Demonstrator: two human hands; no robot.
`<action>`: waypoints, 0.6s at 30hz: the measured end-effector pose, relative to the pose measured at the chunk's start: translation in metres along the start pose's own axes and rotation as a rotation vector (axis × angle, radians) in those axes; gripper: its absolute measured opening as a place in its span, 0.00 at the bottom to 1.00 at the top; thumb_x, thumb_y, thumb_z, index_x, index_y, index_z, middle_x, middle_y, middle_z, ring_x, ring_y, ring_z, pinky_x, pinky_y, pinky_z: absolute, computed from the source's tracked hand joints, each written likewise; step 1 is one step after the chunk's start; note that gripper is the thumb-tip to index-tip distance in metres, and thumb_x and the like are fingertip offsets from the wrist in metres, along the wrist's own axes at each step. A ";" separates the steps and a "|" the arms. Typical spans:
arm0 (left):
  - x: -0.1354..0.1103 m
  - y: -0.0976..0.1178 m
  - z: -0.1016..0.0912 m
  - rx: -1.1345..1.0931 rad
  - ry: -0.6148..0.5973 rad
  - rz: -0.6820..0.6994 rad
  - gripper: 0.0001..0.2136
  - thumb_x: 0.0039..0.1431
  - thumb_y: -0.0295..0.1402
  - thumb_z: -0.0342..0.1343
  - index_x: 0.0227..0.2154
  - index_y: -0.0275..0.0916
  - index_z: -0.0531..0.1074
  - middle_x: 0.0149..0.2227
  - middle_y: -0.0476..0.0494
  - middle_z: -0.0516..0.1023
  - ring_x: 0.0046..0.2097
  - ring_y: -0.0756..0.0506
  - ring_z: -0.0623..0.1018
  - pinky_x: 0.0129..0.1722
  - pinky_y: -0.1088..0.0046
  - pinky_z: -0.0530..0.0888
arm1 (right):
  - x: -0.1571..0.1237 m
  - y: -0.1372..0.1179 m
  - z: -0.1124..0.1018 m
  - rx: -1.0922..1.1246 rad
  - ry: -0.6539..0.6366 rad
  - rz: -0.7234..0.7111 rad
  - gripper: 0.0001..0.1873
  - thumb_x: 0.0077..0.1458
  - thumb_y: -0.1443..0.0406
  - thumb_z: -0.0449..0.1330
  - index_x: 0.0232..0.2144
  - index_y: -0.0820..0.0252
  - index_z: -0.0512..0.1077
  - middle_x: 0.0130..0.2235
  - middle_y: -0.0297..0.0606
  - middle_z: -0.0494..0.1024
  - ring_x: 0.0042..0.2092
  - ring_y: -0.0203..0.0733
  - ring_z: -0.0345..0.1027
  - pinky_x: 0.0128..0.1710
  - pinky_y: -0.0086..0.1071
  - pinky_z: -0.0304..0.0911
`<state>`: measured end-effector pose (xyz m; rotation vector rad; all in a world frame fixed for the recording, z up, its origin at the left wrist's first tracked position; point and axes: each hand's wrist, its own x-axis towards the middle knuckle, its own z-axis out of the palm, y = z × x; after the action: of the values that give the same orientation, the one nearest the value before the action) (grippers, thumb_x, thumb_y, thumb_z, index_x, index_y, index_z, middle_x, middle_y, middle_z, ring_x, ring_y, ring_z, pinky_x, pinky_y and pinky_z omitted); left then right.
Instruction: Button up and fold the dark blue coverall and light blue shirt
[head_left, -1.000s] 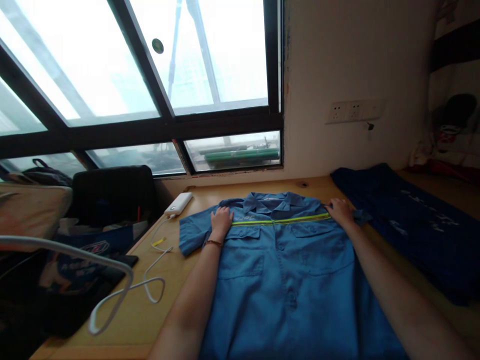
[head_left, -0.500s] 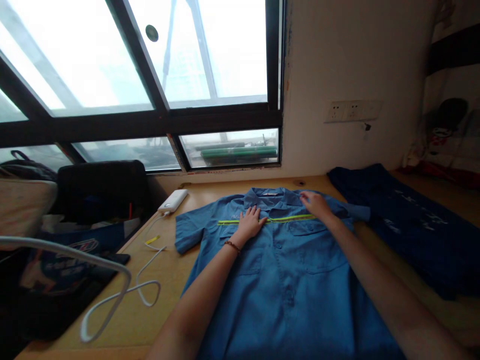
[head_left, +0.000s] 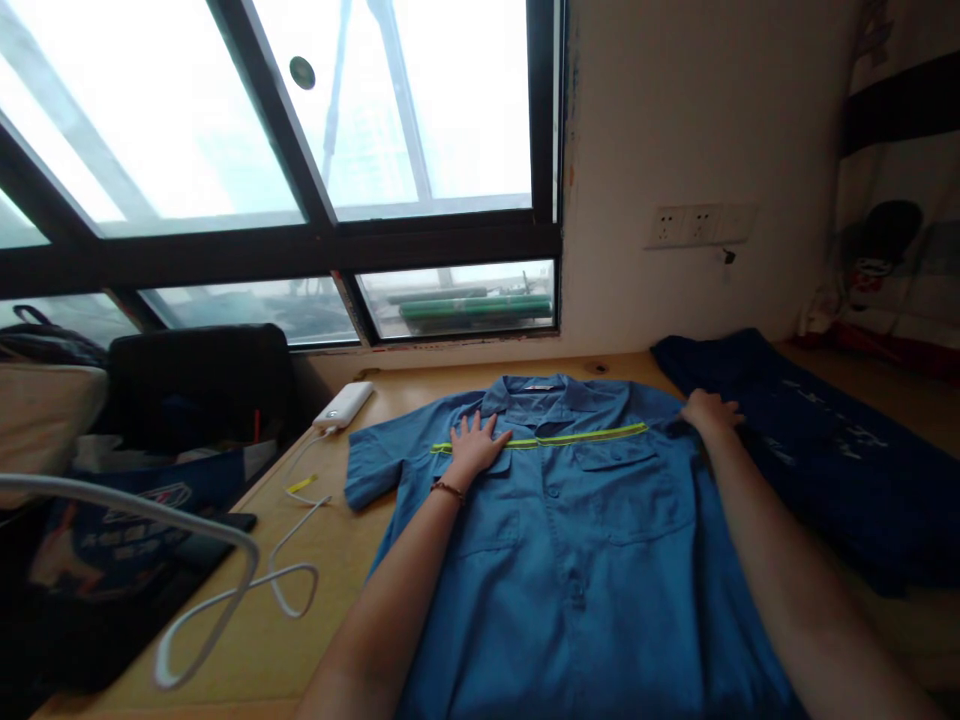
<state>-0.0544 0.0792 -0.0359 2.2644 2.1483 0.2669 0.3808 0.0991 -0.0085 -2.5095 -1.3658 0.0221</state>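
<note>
A blue short-sleeved work shirt [head_left: 570,540] with a yellow-green chest stripe lies flat, front up, on a wooden table [head_left: 330,560]. My left hand [head_left: 474,443] rests flat on the shirt's left chest with the fingers spread, a bead bracelet on the wrist. My right hand [head_left: 712,412] lies on the shirt's right shoulder and sleeve, fingers stretched out over the cloth. Neither hand holds anything.
A dark navy garment [head_left: 817,450] lies to the right of the shirt. A white power bank [head_left: 343,405] with a white cable [head_left: 300,500] sits left of it, and a white hanger [head_left: 217,590] lies at the table's left edge. A black bag [head_left: 199,385] stands below the window.
My right hand has slid from near the collar out to the right shoulder and sleeve. My left hand has shifted slightly left along the stripe, staying flat on the chest.
</note>
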 end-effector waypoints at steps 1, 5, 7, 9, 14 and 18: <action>0.000 0.000 0.001 0.002 0.005 0.006 0.34 0.49 0.59 0.31 0.57 0.49 0.52 0.61 0.41 0.50 0.60 0.32 0.49 0.53 0.47 0.48 | 0.005 0.009 -0.003 0.017 -0.045 0.058 0.22 0.42 0.59 0.59 0.39 0.67 0.71 0.40 0.60 0.70 0.44 0.62 0.64 0.36 0.54 0.58; 0.002 -0.002 0.003 0.012 0.023 0.016 0.34 0.50 0.59 0.31 0.57 0.49 0.53 0.60 0.41 0.51 0.60 0.32 0.50 0.53 0.47 0.50 | 0.016 0.027 -0.013 0.258 0.147 0.075 0.13 0.43 0.63 0.57 0.33 0.65 0.73 0.34 0.50 0.73 0.40 0.52 0.66 0.37 0.43 0.61; 0.002 -0.002 0.003 0.015 0.029 0.018 0.33 0.50 0.59 0.31 0.56 0.49 0.53 0.60 0.41 0.51 0.60 0.32 0.50 0.53 0.47 0.50 | 0.019 0.027 -0.018 0.379 0.448 -0.024 0.14 0.47 0.64 0.54 0.38 0.64 0.70 0.38 0.48 0.71 0.43 0.48 0.64 0.42 0.40 0.59; 0.002 -0.002 0.003 0.014 0.035 0.020 0.33 0.50 0.59 0.31 0.56 0.49 0.54 0.60 0.41 0.52 0.60 0.32 0.50 0.53 0.47 0.50 | 0.021 0.025 -0.021 0.432 0.655 -0.107 0.21 0.47 0.63 0.55 0.45 0.65 0.65 0.43 0.48 0.69 0.48 0.48 0.60 0.46 0.39 0.56; 0.001 0.001 0.002 0.018 0.036 0.005 0.33 0.50 0.58 0.32 0.56 0.49 0.54 0.60 0.41 0.52 0.60 0.33 0.50 0.53 0.48 0.50 | 0.019 0.028 -0.013 0.332 0.379 0.200 0.43 0.33 0.55 0.66 0.48 0.74 0.58 0.45 0.64 0.63 0.49 0.61 0.57 0.42 0.46 0.57; 0.000 0.001 0.001 0.021 0.029 0.000 0.33 0.50 0.58 0.33 0.56 0.49 0.54 0.60 0.42 0.52 0.60 0.33 0.50 0.54 0.49 0.50 | 0.019 0.040 -0.001 0.237 0.079 0.346 0.37 0.28 0.57 0.68 0.43 0.68 0.65 0.42 0.61 0.68 0.44 0.61 0.64 0.36 0.46 0.60</action>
<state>-0.0531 0.0796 -0.0372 2.2854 2.1751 0.2808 0.4242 0.0938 -0.0155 -2.4800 -0.8318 0.1443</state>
